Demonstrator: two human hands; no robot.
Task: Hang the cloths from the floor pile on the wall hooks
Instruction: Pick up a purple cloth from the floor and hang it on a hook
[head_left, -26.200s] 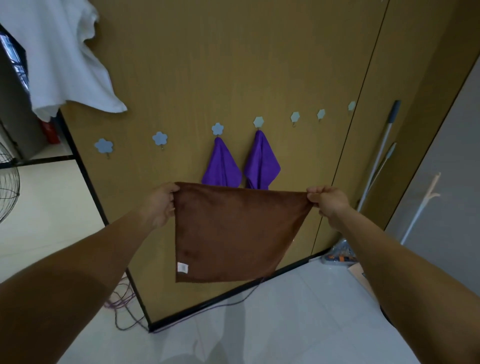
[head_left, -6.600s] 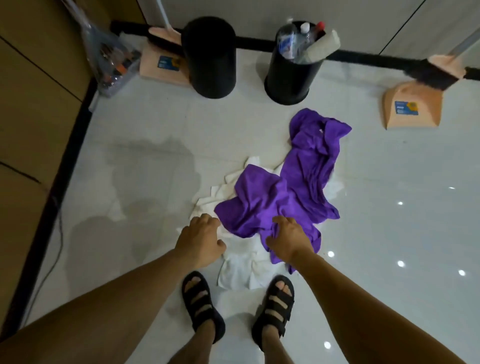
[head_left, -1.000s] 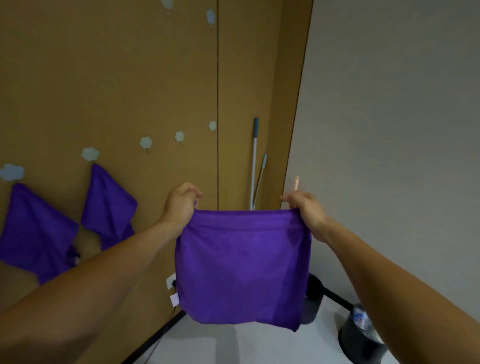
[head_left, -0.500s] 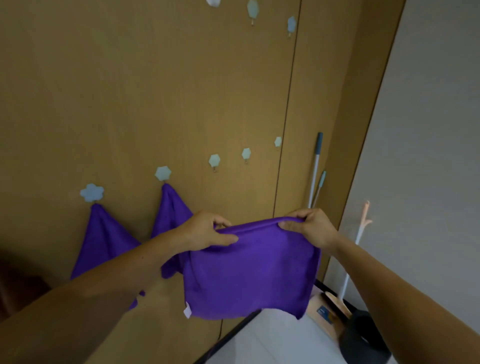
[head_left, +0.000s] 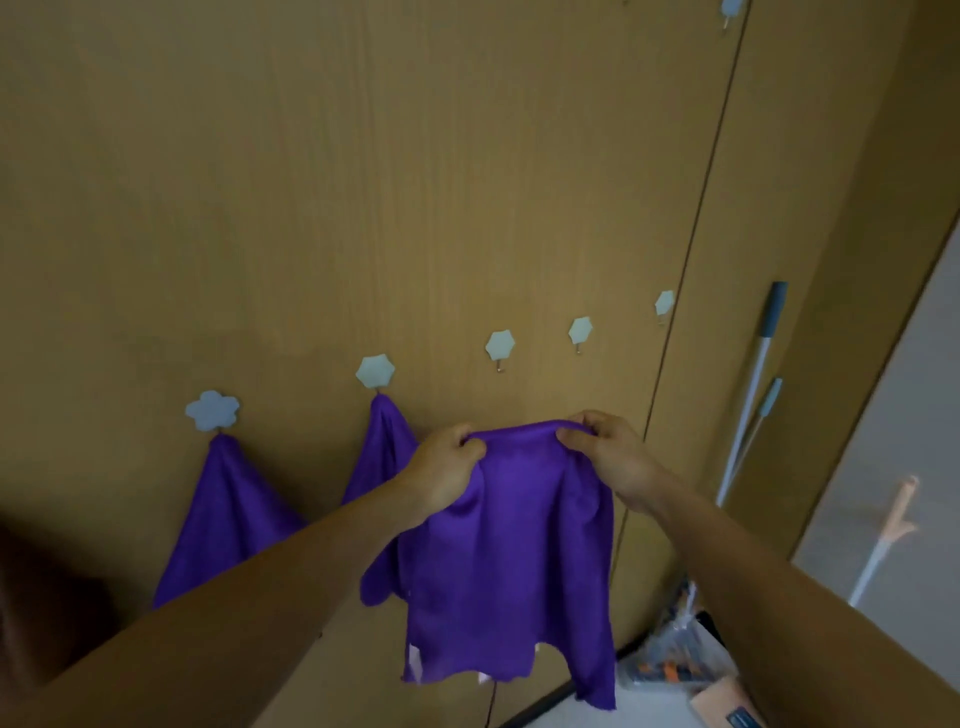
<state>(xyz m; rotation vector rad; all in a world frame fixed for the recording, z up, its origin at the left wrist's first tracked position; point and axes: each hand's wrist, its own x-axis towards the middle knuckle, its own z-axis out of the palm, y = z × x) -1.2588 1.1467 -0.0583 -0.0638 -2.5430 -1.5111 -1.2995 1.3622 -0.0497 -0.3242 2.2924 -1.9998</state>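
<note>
I hold a purple cloth (head_left: 511, 566) up in front of the wooden wall. My left hand (head_left: 441, 470) grips its top edge on the left and my right hand (head_left: 613, 457) grips it on the right, the edge bunched between them. Just above stands a bare flower-shaped hook (head_left: 500, 345). Two more bare hooks (head_left: 580, 330) follow to the right. Left of my hands, two purple cloths (head_left: 228, 514) hang from hooks (head_left: 212, 410), the nearer one (head_left: 382, 447) partly behind my left arm.
Mop handles (head_left: 756, 384) lean in the corner at right, against a grey wall (head_left: 883, 467). A clear bag of items (head_left: 670, 660) and a dustpan (head_left: 727, 706) sit on the floor at lower right. A brown cloth (head_left: 31, 597) shows at far left.
My hands have drawn closer together, bunching the cloth's top edge, and have moved nearer the wall below the bare hook. The view has swung left, toward the wall.
</note>
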